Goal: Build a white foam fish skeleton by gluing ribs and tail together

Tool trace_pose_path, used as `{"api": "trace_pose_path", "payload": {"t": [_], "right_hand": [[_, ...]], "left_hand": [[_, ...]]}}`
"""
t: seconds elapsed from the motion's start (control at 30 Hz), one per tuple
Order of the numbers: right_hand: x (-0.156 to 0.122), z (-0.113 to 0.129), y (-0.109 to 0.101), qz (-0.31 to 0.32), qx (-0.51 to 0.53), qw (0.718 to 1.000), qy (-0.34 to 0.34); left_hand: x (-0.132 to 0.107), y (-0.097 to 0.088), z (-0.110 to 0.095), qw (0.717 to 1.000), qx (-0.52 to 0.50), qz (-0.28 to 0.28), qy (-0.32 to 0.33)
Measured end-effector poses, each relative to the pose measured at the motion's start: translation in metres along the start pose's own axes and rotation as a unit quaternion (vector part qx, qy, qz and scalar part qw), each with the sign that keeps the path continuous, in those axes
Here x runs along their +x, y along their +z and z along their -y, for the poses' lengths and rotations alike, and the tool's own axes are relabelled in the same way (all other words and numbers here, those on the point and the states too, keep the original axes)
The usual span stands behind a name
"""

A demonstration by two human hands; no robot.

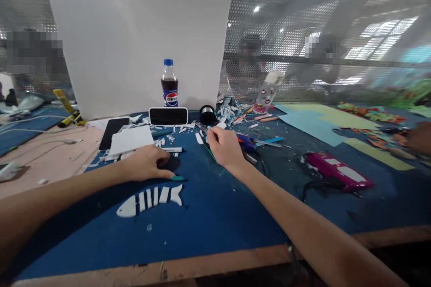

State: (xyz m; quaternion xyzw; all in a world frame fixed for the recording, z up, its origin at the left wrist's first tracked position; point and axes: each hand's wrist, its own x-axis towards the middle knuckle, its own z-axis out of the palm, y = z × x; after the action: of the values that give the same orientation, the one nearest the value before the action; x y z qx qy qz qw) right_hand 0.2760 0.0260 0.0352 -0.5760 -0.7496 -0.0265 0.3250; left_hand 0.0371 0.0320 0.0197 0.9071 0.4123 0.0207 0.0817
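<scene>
A blue cloth-covered worktop [215, 215] filled the lower half of the frame, its bare wooden edge running along the bottom. Behind it, in the upper left and centre, a large white board [134, 31] stood upright. At the right, a light blue paper sheet [313, 128] lay flat, overlapping a yellow-green paper sheet [343, 116].

Both forearms came in from the bottom corners. The left hand [146, 163] lay knuckles up at centre left, fingers curled down onto a dark patch on the cloth. A small teal-ended object [178, 178] poked out just beside its fingertips, and I cannot tell whether the hand gripped it. The right hand [225, 147] sat at the centre of the frame, fingers bent and drawn together over a thin green strip [212, 153]. Whether it was closed on the strip could not be made out.

Below the left hand lay a white fish-skeleton cutout [150, 199]. A magenta plastic tool [336, 171] rested at right centre with a black cord beside it. Above the left hand lay a white paper rectangle [131, 140] and, just left of it, a flat black phone [113, 132]. A white-framed phone [168, 116] stood on its long edge before a blue-capped cola bottle [169, 85], with a black tape roll [207, 115] to the right. A white marker pen [171, 149] lay between the hands, near white and blue paper scraps [232, 112].
</scene>
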Motion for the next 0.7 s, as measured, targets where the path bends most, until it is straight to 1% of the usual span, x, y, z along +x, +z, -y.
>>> {"api": "trace_pose_path", "payload": {"t": [0.07,0.17,0.23,0.37,0.47,0.57,0.7], "right_hand": [[0.002,0.0,-0.006,-0.006,-0.029,0.999,0.017],[0.003,0.002,-0.013,0.013,-0.08,0.996,0.036],[0.002,0.004,-0.013,0.051,-0.113,0.991,0.041],[-0.004,0.008,-0.003,0.145,-0.162,0.975,0.042],[-0.007,0.009,0.003,0.184,-0.179,0.966,0.036],[-0.007,0.01,0.004,0.194,-0.194,0.961,0.033],[-0.007,0.012,0.003,0.192,-0.228,0.954,0.02]], "left_hand": [[0.006,0.003,-0.002,0.999,0.02,0.004,0.028],[0.008,0.009,-0.001,0.999,0.017,-0.002,0.038],[0.007,0.012,0.001,0.999,0.001,-0.015,0.034],[0.006,0.014,0.002,0.999,-0.02,-0.027,0.035],[0.006,0.014,0.003,0.998,-0.024,-0.039,0.048],[0.005,0.014,0.003,0.996,-0.028,-0.047,0.064],[0.003,0.012,0.002,0.995,-0.027,-0.045,0.082]]}}
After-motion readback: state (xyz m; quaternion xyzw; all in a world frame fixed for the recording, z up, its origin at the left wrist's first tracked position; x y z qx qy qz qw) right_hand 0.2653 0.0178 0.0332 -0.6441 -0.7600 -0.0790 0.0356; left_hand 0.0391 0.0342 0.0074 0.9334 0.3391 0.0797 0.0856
